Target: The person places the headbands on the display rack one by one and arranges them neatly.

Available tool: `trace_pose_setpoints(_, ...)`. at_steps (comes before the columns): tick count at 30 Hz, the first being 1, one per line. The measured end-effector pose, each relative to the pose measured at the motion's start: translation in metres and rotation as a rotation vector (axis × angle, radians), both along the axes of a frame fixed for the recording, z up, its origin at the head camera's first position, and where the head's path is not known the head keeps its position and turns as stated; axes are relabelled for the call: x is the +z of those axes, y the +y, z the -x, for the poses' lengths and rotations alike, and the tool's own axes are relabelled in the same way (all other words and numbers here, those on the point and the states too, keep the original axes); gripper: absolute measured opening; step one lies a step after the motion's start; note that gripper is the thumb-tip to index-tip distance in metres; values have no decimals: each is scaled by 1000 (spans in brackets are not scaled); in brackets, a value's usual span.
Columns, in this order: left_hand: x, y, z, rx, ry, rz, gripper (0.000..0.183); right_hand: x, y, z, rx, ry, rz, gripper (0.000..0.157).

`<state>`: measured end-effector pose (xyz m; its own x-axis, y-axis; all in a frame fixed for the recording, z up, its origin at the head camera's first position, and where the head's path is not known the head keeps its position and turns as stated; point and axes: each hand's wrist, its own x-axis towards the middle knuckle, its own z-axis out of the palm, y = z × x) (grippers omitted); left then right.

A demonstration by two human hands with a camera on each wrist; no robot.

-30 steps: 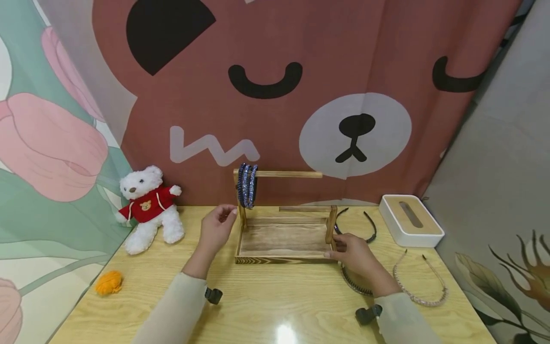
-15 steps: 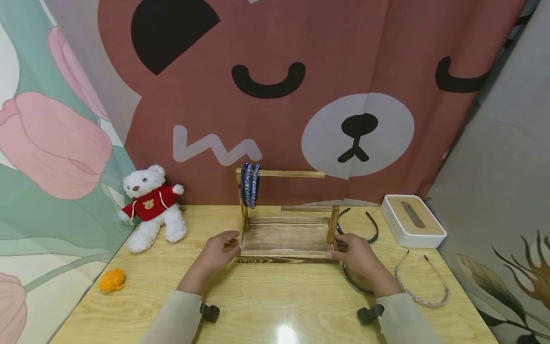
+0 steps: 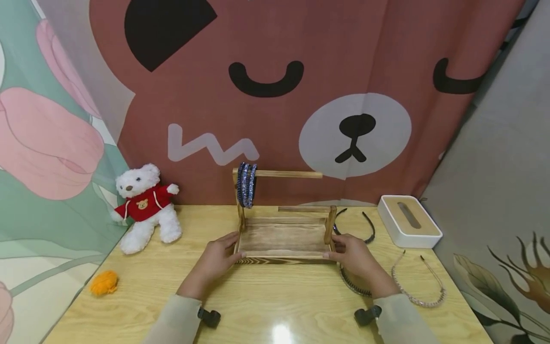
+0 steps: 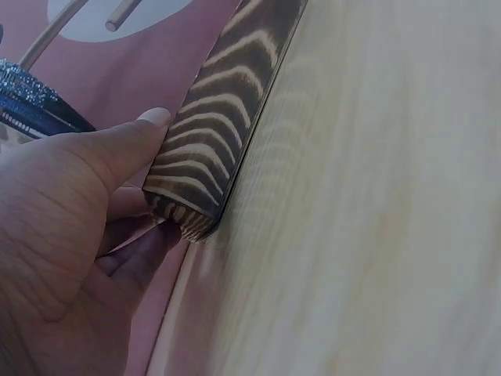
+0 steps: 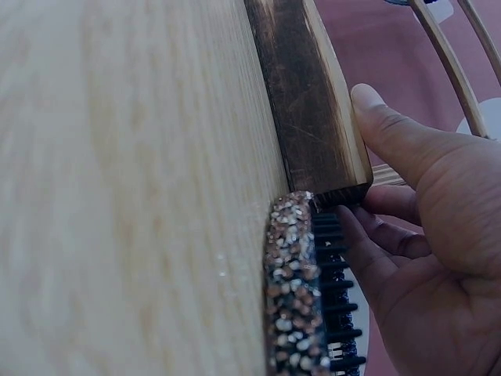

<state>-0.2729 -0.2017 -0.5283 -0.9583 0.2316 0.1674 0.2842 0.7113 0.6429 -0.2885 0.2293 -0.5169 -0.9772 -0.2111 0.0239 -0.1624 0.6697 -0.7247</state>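
Note:
A wooden headband rack (image 3: 283, 237), with a shallow tray base and two bars at different heights, stands mid-table. Several glittery blue headbands (image 3: 246, 185) hang at the left of its upper bar. My left hand (image 3: 213, 260) grips the tray's left end, thumb at the front rim and fingers against the end face, as the left wrist view shows. At the opposite end my right hand (image 3: 355, 255) holds the tray the same way. Close under that hand lies a rhinestone headband with black teeth (image 5: 297, 290), partly hidden by the hand in the head view.
Behind the right hand lies a dark headband (image 3: 370, 227); a pale beaded headband (image 3: 429, 302) is farther right. A white tissue box with a wooden top (image 3: 410, 222) stands back right. At left are a white teddy bear (image 3: 146, 205) and an orange yarn ball (image 3: 104, 283).
My left hand has come down from beside the rack's left post to the tray's left end and now grips it. My right hand has stayed at the right end.

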Motion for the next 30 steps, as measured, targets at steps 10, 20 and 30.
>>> trace_pose_setpoints(10,-8,-1,-1,60,-47,-32,69,1,-2,-1,5,7,-3,77)
trace_pose_setpoints(20,-8,-3,0,59,-27,-41,66,-2,1,0,5,10,-9,77)
trace_pose_setpoints(30,-5,-4,-2,55,-40,-57,67,0,0,0,9,6,-18,77)
